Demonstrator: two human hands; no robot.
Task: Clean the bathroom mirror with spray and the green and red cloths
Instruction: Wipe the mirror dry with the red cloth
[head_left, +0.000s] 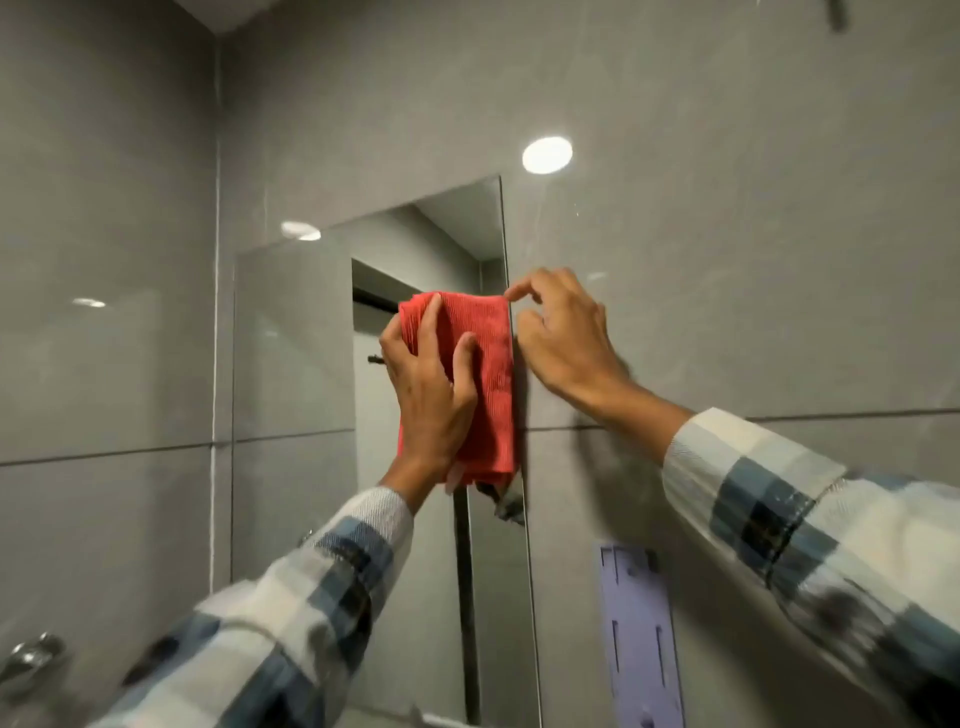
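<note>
The red cloth (470, 384) is up on the mirror (296, 364), folded into a tall strip, long axis running straight up and down, and its right side sits right along the mirror's right edge. The left hand (428, 400) is flat on it, fingers spread over the cloth's left half, pressing it to the glass rather than gripping it. The right hand (563, 338) is just beside it on the grey tiled wall (727, 260), loosely curled, holding nothing, with its forefinger tip touching the cloth's top right corner at the mirror edge.

So the left hand is the one in charge here, and the cloth lies under it and slightly to its right. All the uncleaned-looking glass stretches away to the left and downward from the cloth, so the next stroke probably has to travel that way, off the edge and across the pane.

No spray bottle or green cloth in view, which suggests this is the later wiping pass. A purple holder (636, 634) hangs on the wall below the right arm, well clear.
</note>
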